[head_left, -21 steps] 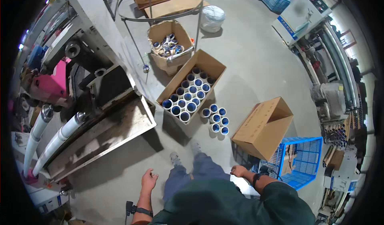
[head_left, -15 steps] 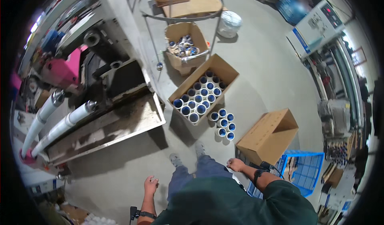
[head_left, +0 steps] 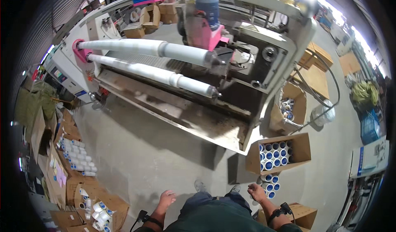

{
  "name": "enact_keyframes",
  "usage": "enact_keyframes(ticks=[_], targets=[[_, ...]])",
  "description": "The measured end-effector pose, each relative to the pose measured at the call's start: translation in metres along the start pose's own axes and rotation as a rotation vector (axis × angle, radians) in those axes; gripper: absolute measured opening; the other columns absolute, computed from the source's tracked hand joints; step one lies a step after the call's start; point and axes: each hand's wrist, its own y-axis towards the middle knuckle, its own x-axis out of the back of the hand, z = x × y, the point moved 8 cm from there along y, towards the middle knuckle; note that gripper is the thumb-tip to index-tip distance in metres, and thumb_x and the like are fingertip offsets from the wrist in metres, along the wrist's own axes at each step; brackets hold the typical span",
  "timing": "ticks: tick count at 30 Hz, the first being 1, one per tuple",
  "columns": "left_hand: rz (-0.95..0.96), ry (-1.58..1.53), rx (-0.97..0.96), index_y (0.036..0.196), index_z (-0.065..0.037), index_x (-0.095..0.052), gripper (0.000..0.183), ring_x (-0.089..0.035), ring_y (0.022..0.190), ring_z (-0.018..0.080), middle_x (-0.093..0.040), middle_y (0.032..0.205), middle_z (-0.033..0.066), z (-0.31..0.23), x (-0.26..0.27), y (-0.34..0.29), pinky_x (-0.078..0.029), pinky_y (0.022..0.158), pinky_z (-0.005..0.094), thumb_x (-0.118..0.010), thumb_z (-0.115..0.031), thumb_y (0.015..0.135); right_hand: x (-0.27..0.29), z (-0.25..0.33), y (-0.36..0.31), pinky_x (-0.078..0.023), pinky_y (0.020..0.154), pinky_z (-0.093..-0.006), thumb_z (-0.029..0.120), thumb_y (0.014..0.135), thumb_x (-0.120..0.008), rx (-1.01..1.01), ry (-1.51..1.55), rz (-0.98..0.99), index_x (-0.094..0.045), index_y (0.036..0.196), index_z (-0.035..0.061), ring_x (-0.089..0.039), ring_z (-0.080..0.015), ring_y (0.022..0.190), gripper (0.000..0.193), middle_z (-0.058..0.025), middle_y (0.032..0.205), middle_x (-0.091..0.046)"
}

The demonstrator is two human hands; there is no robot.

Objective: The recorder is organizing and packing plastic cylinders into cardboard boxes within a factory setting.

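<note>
Footwork first beside loose tubes (head_left: 270, 187)

The right hand (head_left: 256, 192) appears just beside these tubes, which stand on the floor (head_left: 156, 153) near the packed carton (head_left: 302, 145); I cannot tell whether its curled fingers meet. The left hand (head_left: 168, 199) looks empty, fingers slightly apart. Turning well probably calls for short steps, shoes (head_left: 200, 186) clear of the tubes. Compared with the earlier frame, the view swings left: white rollers (head_left: 185, 54) now cross the upper middle, the carton sits farther right.

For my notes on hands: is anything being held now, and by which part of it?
Nothing appears held: no object shows in the left hand or right hand.
</note>
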Motion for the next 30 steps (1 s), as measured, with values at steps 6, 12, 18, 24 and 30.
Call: enact_keyframes(ticks=[6, 12, 18, 24, 30], targets=[[-0.179, -0.165, -0.018, 0.122, 0.002, -0.051, 0.045, -0.06, 0.06, 0.0141, -0.064, 0.082, 0.0099, -0.03, 0.086, 0.046, -0.047, 0.05, 0.0245, -0.068, -0.009, 0.082, -0.014, 0.167, 0.046, -0.05, 0.082, -0.0386, 0.019, 0.077, -0.063, 0.224, -0.058, -0.019, -0.059, 0.111, -0.0004, -0.064, -0.0305, 0.089, 0.039, -0.0192, 0.098, -0.065], [-0.198, -0.198, -0.062, 0.126, 0.003, -0.048, 0.05, -0.06, 0.064, 0.0151, -0.061, 0.091, 0.0114, -0.098, 0.109, 0.112, -0.05, 0.055, 0.0269, -0.068, -0.012, 0.082, 0.041, 0.373, 0.07, -0.048, 0.086, -0.0403, 0.004, 0.072, -0.067, 0.602, -0.283, -0.361, -0.055, 0.115, 0.0036, -0.059, -0.0353, 0.097, 0.045, -0.018, 0.106, -0.06], [-0.196, -0.347, -0.045, 0.129, -0.001, -0.047, 0.051, -0.064, 0.082, 0.0202, -0.059, 0.108, 0.0156, -0.19, 0.119, 0.152, -0.054, 0.068, 0.0313, -0.065, -0.02, 0.086, 0.094, 0.576, 0.089, -0.044, 0.093, -0.0434, -0.005, 0.059, -0.069, 1.098, -0.384, -0.705, -0.053, 0.116, 0.0023, -0.052, -0.0386, 0.111, 0.06, -0.0185, 0.12, -0.054], [-0.326, -0.728, -0.134, 0.132, -0.003, -0.044, 0.058, -0.057, 0.106, 0.0355, -0.051, 0.124, 0.024, -0.285, 0.201, 0.23, -0.049, 0.089, 0.0425, -0.057, -0.04, 0.091, 0.086, 0.699, 0.159, -0.037, 0.1, -0.0482, 0.004, 0.061, -0.072, 1.022, -0.67, -0.693, -0.049, 0.123, 0.0033, -0.045, -0.0394, 0.119, 0.066, -0.0195, 0.127, -0.049], [-0.172, -0.869, -0.51, 0.147, -0.002, -0.015, 0.094, -0.044, 0.125, 0.0404, -0.033, 0.142, 0.0291, -0.526, 0.33, 0.334, -0.035, 0.105, 0.0476, -0.055, -0.06, 0.085, 0.048, 0.754, 0.219, -0.039, 0.093, -0.0446, 0.019, 0.058, -0.078, 0.835, -0.873, -0.615, -0.044, 0.129, 0.0023, -0.051, -0.0338, 0.108, 0.081, -0.0164, 0.12, -0.052]])
